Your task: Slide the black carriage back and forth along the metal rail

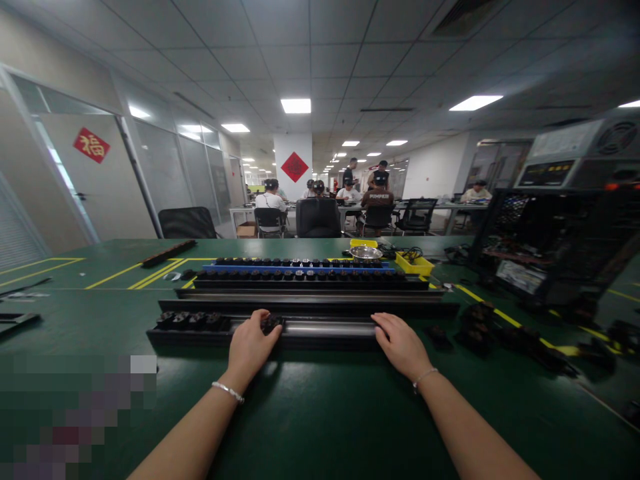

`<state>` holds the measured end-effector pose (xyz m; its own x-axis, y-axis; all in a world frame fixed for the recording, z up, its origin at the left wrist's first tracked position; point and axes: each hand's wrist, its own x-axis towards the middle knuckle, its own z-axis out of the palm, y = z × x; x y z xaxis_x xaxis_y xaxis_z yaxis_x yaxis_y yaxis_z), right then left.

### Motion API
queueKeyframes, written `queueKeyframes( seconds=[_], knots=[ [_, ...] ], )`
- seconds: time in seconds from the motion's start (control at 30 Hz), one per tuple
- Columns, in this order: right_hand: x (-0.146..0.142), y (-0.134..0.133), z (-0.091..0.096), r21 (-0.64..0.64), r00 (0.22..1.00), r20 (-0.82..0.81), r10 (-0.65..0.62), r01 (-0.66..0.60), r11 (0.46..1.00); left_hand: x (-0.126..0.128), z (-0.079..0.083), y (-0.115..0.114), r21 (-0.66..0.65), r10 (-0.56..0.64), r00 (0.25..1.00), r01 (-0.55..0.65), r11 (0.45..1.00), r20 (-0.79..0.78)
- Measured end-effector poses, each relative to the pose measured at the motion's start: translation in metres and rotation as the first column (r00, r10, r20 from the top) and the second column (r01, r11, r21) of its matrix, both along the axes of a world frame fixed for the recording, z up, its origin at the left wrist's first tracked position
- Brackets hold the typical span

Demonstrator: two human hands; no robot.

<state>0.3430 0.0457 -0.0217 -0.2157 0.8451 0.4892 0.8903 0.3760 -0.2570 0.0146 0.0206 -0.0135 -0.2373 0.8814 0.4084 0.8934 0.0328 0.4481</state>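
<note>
A long black channel rail (330,331) with a shiny metal strip lies across the green table in front of me. My left hand (251,347) is closed on a small black block (271,324), thumb and fingers around it, at the rail's channel. Left of that hand, several similar black blocks (195,320) sit in a row in the channel. My right hand (403,343) lies with fingers stretched out over the rail's right end and grips nothing. Just behind runs a second black rail (310,308).
Farther back lie blue strips (300,270) lined with black blocks, a metal bowl (365,253) and a yellow tray (414,264). Loose black parts (477,327) lie to the right, before an opened computer case (530,247). A dark bar (169,253) is at the back left. People sit beyond.
</note>
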Motion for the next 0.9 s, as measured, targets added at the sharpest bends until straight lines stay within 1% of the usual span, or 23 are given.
queueKeyframes(
  seconds=[0.23,0.53,0.73,0.9],
  knots=[
    [-0.0008,-0.0014,0.0020,-0.010,1.000,-0.017,-0.004,0.004,1.000,0.0001,-0.0007,0.0007,0.009,-0.012,1.000,0.012,1.000,0.005],
    [0.0008,0.0008,-0.0012,0.021,1.000,-0.005,0.016,-0.016,1.000,0.0008,0.0011,-0.0008,-0.004,-0.029,1.000,0.029,1.000,0.005],
    [0.0005,0.0002,-0.0005,0.012,1.000,0.007,0.003,-0.003,1.000,0.0030,0.0046,-0.0025,-0.032,-0.006,1.000,0.006,0.999,0.011],
    [0.0004,0.0000,0.0001,-0.003,1.000,-0.007,-0.003,0.003,1.000,0.0030,0.0046,-0.0027,-0.040,-0.006,1.000,0.007,0.999,0.021]
  ],
)
